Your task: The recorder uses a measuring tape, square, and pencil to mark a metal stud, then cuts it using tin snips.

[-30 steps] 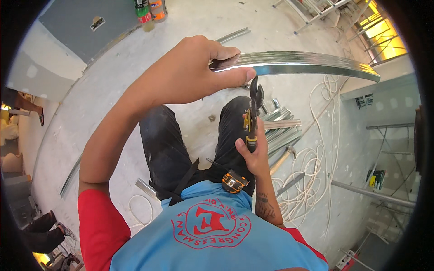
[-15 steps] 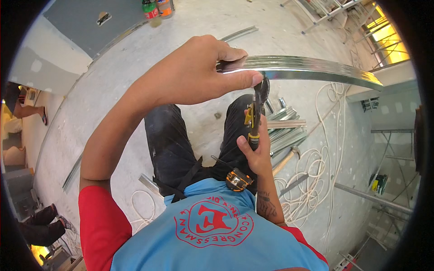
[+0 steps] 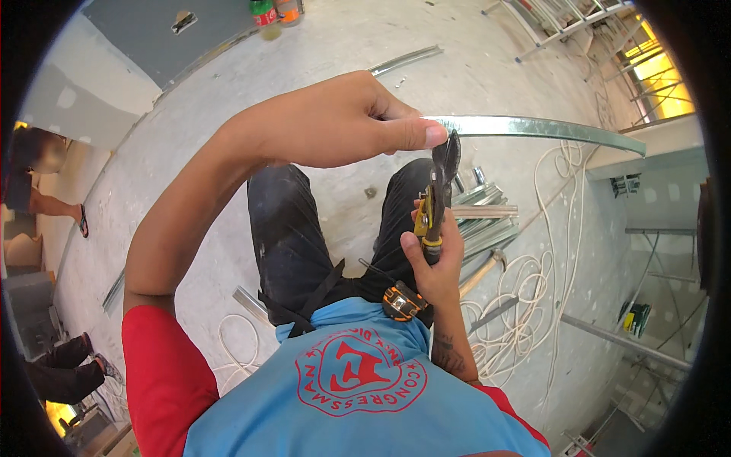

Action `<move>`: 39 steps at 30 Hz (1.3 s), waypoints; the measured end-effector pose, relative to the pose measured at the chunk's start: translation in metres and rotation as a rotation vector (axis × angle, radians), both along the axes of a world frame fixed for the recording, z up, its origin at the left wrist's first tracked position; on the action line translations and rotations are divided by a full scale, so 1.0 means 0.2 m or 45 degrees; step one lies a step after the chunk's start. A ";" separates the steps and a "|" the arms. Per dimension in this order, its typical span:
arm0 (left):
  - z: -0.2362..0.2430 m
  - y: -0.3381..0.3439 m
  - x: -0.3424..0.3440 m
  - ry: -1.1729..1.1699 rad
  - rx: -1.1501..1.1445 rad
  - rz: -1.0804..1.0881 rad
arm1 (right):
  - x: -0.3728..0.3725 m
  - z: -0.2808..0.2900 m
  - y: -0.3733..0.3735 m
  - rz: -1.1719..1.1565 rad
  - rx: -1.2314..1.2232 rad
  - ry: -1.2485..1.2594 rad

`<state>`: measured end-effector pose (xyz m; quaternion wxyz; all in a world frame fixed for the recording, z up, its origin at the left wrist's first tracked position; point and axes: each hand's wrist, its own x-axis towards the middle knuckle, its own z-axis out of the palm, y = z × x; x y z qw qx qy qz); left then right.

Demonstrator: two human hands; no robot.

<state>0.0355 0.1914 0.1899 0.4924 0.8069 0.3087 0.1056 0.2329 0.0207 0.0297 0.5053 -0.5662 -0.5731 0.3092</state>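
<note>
left hand (image 3: 335,122) gripping one metal channel (image 3: 533,128), right hand (image 3: 434,263) clenched on one pair of snips (image 3: 438,190).

channel held up in front at chest height, long axis left to right, free end out to the right — snips upright, blades up, touching the channel's near end just beside the left thumb. below on the floor: one bundle of cut channels (image 3: 487,221), loose white cable (image 3: 518,305), two bottles (image 3: 276,11).

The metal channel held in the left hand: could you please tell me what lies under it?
Below the metal channel lie the concrete floor, white cable loops and a stack of metal profiles. The snips in the right hand meet its near end. The left hand covers that end.
</note>
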 end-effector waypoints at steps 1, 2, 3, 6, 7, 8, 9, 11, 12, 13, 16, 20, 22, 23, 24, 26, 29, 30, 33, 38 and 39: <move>0.00 -0.01 0.00 0.006 0.021 0.021 | 0.00 0.01 -0.01 0.000 -0.049 0.000; 0.00 -0.01 0.00 -0.023 0.019 0.017 | -0.01 0.01 -0.01 0.004 -0.049 0.000; -0.01 -0.02 -0.01 -0.015 -0.026 0.054 | -0.01 0.02 -0.01 0.011 -0.010 0.016; 0.00 -0.03 -0.02 -0.006 -0.055 0.085 | -0.01 0.02 -0.02 0.020 0.047 0.005; 0.00 -0.04 -0.02 -0.008 -0.016 0.080 | -0.01 0.02 -0.02 0.021 0.070 -0.025; 0.00 -0.04 -0.03 -0.009 -0.033 0.078 | 0.00 0.02 -0.01 0.022 0.070 -0.026; 0.00 -0.04 -0.03 0.002 -0.009 0.057 | 0.00 0.01 -0.01 0.020 0.057 -0.010; 0.01 -0.05 -0.04 0.012 0.017 0.041 | 0.00 0.00 -0.01 0.023 0.046 0.006; 0.01 -0.06 -0.04 0.025 0.069 0.036 | 0.00 -0.01 -0.01 0.002 0.024 -0.001; 0.00 -0.07 -0.04 0.037 0.134 0.034 | 0.00 -0.02 -0.01 -0.020 0.001 -0.009; 0.00 -0.13 -0.02 0.002 0.208 0.053 | -0.01 -0.06 0.01 -0.066 0.097 0.007; 0.00 -0.17 -0.04 0.018 0.372 0.049 | -0.01 -0.10 0.02 -0.070 0.147 0.016; 0.00 -0.17 -0.04 0.028 0.338 0.037 | 0.00 -0.10 0.01 -0.058 0.164 -0.048; 0.00 -0.17 -0.05 0.048 0.308 0.037 | 0.00 -0.10 0.01 -0.056 0.163 -0.048; 0.00 -0.16 -0.05 0.033 0.282 0.033 | 0.00 -0.10 0.01 -0.057 0.159 -0.042; -0.01 -0.14 -0.04 0.018 0.255 0.036 | -0.01 -0.10 0.00 -0.052 0.155 -0.037; -0.01 -0.13 -0.05 -0.021 0.266 0.004 | -0.02 -0.09 -0.03 -0.062 0.093 -0.019; -0.01 -0.13 -0.05 0.002 0.189 0.028 | -0.02 -0.08 -0.03 -0.062 0.069 0.000; -0.02 -0.14 -0.07 0.047 0.175 0.075 | -0.01 -0.08 -0.05 -0.058 0.041 0.003; -0.04 -0.15 -0.07 0.030 0.515 0.126 | -0.01 -0.09 -0.07 -0.079 0.040 0.010; -0.03 -0.15 -0.07 0.041 0.550 0.125 | -0.01 -0.09 -0.07 -0.081 0.007 0.020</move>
